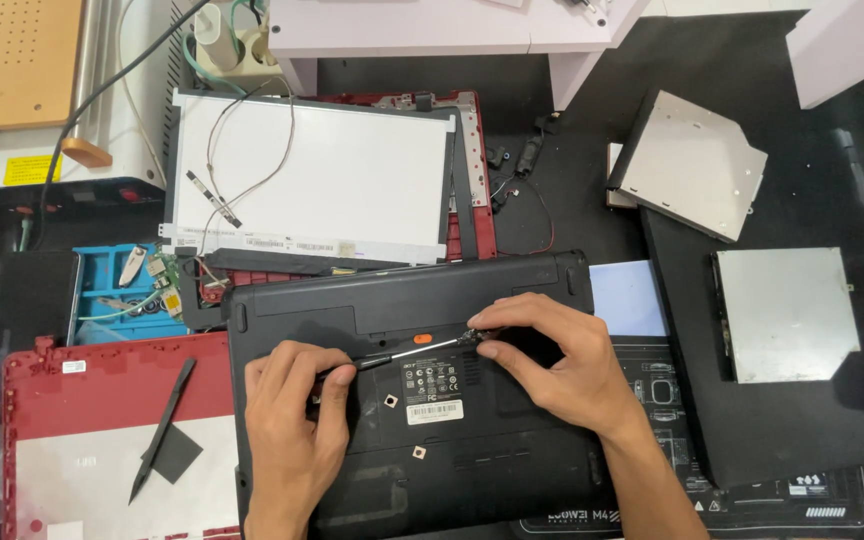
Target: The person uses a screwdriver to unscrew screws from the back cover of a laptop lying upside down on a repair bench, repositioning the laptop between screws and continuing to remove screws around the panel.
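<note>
Left hand (292,420), right hand (552,360): fingers pinch screwdriver (417,345) over black laptop base (512,460); cluttered dark bench mat (772,200).

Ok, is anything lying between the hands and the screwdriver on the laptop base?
Nothing visible: the left hand grips the screwdriver handle and the right hand pinches near its tip, directly over the upturned black laptop base.

a bare white display panel (312,175) is seen near the top. to its right, two silver optical drives (690,165) (790,315) are laid. below and left of the panel, a blue parts tray (102,300), a red lid (102,400) and a black pry tool (162,430) are found.
</note>
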